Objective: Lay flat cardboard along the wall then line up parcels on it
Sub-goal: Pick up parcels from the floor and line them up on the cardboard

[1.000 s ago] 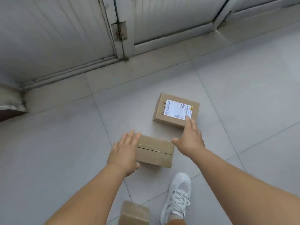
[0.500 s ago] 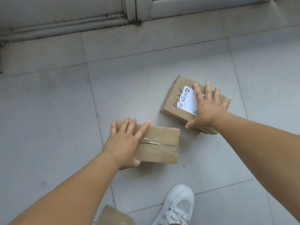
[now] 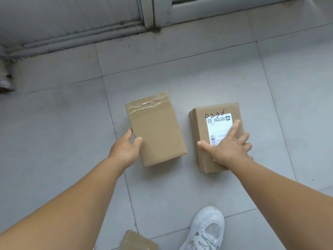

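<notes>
Two small cardboard parcels lie side by side on the grey tiled floor, close but not touching, their long sides pointing toward the wall. One, the plain taped parcel, has clear tape across its far end; the person's left hand grips its near left edge, thumb on top and fingers curled down the side. Its neighbour, the labelled parcel, carries a white shipping label with handwriting in black marker above it, and the right hand rests flat on its top with fingers spread, covering part of the label. Beyond both parcels runs the base of a grey metal door frame along the wall. Nearer the person, a white sneaker stands on the tiles, and a corner of a third brown parcel shows at the bottom edge.
</notes>
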Demonstrator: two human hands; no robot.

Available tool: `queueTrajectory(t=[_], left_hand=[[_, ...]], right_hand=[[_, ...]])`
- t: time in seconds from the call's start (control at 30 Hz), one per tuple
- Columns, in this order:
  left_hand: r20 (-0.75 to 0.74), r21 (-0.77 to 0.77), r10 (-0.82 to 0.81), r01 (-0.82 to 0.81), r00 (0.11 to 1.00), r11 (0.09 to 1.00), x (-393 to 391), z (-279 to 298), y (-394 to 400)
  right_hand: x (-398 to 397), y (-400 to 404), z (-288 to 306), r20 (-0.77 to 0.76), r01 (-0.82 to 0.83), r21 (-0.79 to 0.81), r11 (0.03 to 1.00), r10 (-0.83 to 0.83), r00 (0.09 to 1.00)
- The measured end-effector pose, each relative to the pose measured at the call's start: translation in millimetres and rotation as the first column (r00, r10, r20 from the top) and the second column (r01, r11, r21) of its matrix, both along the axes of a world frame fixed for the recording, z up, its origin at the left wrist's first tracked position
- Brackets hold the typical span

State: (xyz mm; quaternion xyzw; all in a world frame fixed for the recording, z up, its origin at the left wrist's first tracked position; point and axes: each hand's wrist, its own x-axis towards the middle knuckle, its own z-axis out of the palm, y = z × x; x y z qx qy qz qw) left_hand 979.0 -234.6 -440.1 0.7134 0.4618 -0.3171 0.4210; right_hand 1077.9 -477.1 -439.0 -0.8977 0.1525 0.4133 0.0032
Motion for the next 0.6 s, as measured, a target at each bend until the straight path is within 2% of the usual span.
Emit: queueTrajectory(t=[0.07,0.23,0.37,0.5,0.6], left_hand=[[-0.003,0.024,-0.056,0.057,0.998,0.998,-2,-3,2],[0.029,0.068,-0.078,0.076,0.997,0.995,14,-12,6],[0.066,0.076,-0.149,0.144,0.987,0.987,30,-17,6],[0.077,0.022,-0.030,0.028,0.997,0.999,33,-18,11],[0.025,-0.124,0.216,-0.211,0.976,0.970,31,-14,5]], right_hand=[[-2,-4,0,0.022,0.036,0.033,0.999,-0.036,0.999],[15,-1,-6,0.109,0.136,0.138,0.981,-0.151,0.982],[41,30,-11,0.165,0.068,0.234,0.970,-0.108,0.980],[46,35,-14,0.153,0.058,0.316,0.947,-0.111,0.982],[43,19,-14,0.000,0.317,0.465,0.827,-0.358,0.934]])
